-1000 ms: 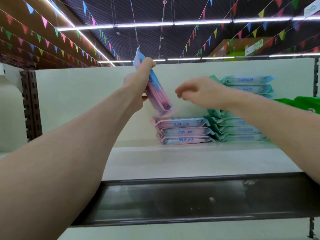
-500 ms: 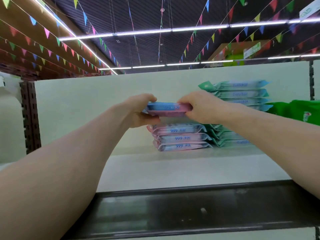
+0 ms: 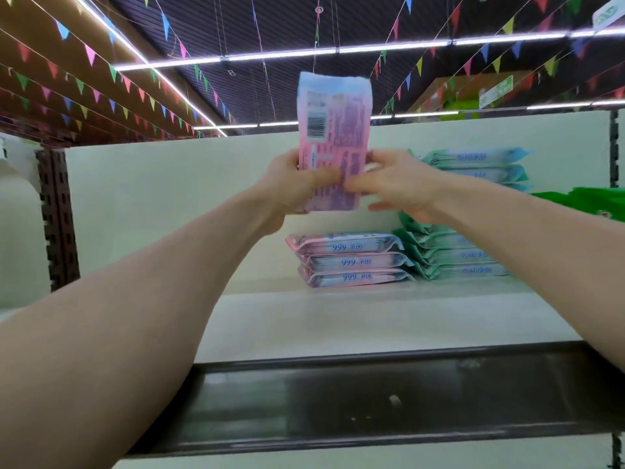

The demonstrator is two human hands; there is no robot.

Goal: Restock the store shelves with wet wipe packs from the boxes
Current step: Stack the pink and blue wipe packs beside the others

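A pink-and-blue wet wipe pack (image 3: pixel 333 130) stands upright in the air above the shelf, its printed back with the barcode facing me. My left hand (image 3: pixel 297 187) grips its lower left edge, and my right hand (image 3: pixel 395 184) pinches its lower right edge. Below them a stack of three pink-and-blue packs (image 3: pixel 351 260) lies on the white shelf (image 3: pixel 338 319). A taller stack of green packs (image 3: pixel 473 211) stands right beside it, partly hidden by my right forearm.
A green package (image 3: pixel 598 201) lies at the far right of the shelf. The shelf's dark front rail (image 3: pixel 372 401) runs across below my arms. A brown slotted upright (image 3: pixel 57 214) stands at the left. The white back panel closes the shelf behind.
The pack was lying flat between both hands just above the pink stack half a second ago. It now stands upright and higher, back side toward me.
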